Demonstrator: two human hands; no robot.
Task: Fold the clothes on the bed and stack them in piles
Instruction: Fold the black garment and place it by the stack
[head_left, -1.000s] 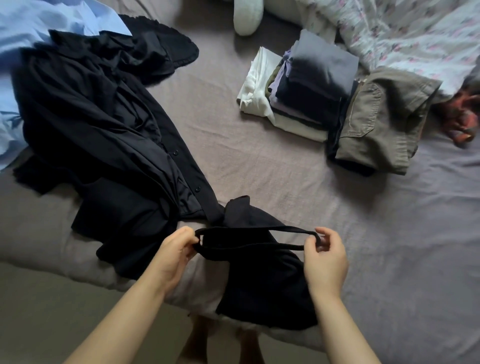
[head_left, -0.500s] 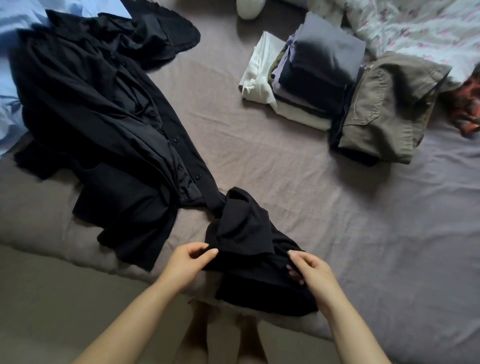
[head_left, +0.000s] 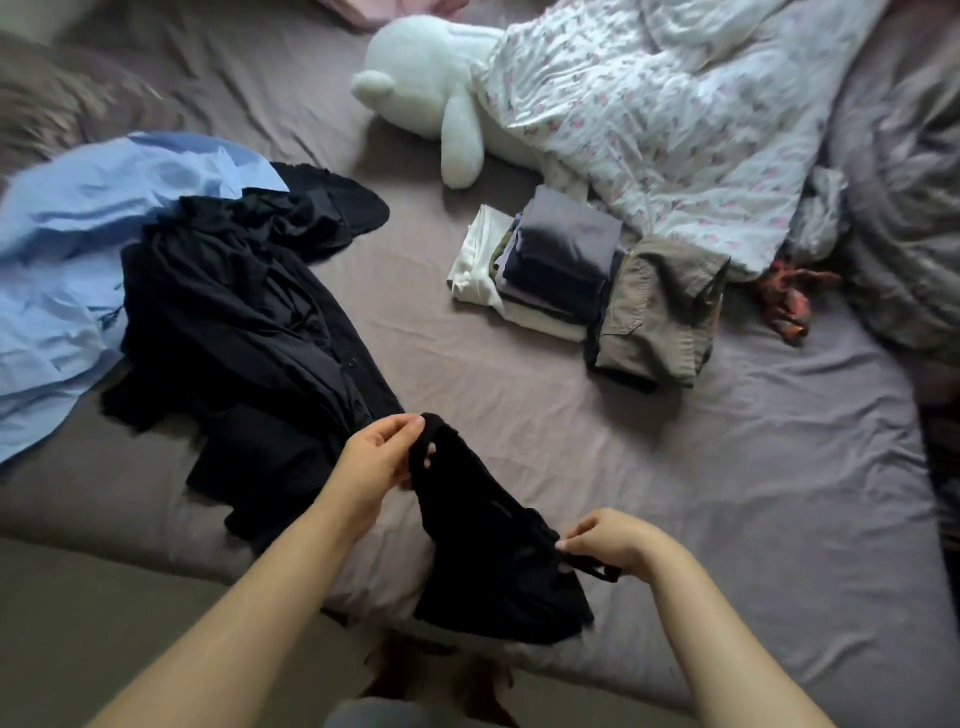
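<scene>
A small black strappy top (head_left: 493, 545) hangs over the bed's near edge. My left hand (head_left: 376, 460) pinches its upper end, lifted off the sheet. My right hand (head_left: 610, 540) pinches a thin strap at its lower right. A heap of unfolded black clothes (head_left: 234, 332) lies to the left, partly over a light blue shirt (head_left: 67, 260). Two folded piles stand at the middle back: one topped with a grey garment (head_left: 566, 244), and beside it folded olive trousers (head_left: 660, 312).
The grey-mauve bed sheet (head_left: 519, 415) has bare room in the middle and at the right. A white plush toy (head_left: 441, 98) and a floral duvet (head_left: 675, 114) lie at the back. A red patterned cloth (head_left: 784, 301) sits under the duvet's edge. The floor (head_left: 78, 623) is below.
My left hand rose with one end of the black top, and my right hand took hold of a strap lower down. The view tilted up, showing more of the bed's far side.
</scene>
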